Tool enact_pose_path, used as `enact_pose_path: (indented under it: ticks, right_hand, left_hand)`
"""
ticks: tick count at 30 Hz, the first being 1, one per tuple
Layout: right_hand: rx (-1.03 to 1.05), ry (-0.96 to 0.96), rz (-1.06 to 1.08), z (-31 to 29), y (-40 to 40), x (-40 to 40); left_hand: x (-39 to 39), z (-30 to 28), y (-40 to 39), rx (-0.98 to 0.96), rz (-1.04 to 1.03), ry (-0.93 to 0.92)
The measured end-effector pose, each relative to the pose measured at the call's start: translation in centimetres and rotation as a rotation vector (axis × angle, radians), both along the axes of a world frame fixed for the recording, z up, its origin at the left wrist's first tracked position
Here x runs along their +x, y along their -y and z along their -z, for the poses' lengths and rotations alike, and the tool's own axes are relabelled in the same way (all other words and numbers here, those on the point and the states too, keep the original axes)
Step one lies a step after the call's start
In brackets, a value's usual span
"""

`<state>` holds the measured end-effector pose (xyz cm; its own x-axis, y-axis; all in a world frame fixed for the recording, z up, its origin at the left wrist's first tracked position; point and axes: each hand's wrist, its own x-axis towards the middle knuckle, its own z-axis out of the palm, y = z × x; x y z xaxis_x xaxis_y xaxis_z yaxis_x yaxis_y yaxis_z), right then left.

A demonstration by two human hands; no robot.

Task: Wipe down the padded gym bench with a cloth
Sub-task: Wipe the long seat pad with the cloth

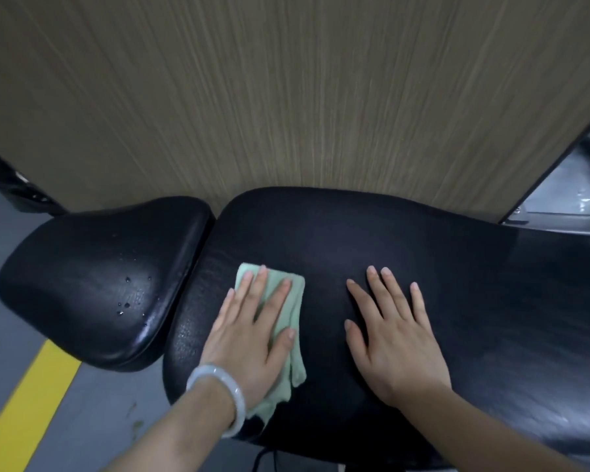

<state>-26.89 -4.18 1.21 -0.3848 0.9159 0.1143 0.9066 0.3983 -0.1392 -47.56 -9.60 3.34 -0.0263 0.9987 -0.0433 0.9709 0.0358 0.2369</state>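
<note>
Bench, wood panel behind, floor stripe

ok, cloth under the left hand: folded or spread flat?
Folded. The green cloth shows stacked layered edges along its right side under the flat left hand, on the bench pad.

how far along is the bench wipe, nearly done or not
Not near done, by the look of it. In hand: the left hand presses the green cloth flat on the long back pad near its left end, while the right hand rests flat on the pad beside it. Left: the seat pad carries water droplets, so it looks unwiped. Nothing shows clearly as finished.
</note>
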Motion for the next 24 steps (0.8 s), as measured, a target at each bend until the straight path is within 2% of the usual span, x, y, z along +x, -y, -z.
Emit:
enact_pose_path:
  ticks: [8,12,18,21,24]
  right_hand:
    - [0.009,0.008,-0.009,0.1,-0.2,0.1]
    - [-0.004,0.011,-0.009,-0.1,-0.1,0.0]
    - [-0.032,0.009,-0.002,-0.4,0.1,0.1]
    - [-0.031,-0.007,-0.004,-0.3,0.1,0.2]
    - [-0.043,-0.028,-0.014,-0.3,0.0,0.4]
  left_hand:
    - [1.6,0.3,-7.0,-0.006,-0.103,0.011]
    - [2.5,-0.1,-4.0,-0.036,-0.111,0.029]
    - [0.6,0.9,3.6,0.042,0.104,0.043]
    - [-2.0,0.8,3.1,0.065,0.132,0.055]
    - [-3.7,0.7,0.6,0.061,0.025,0.059]
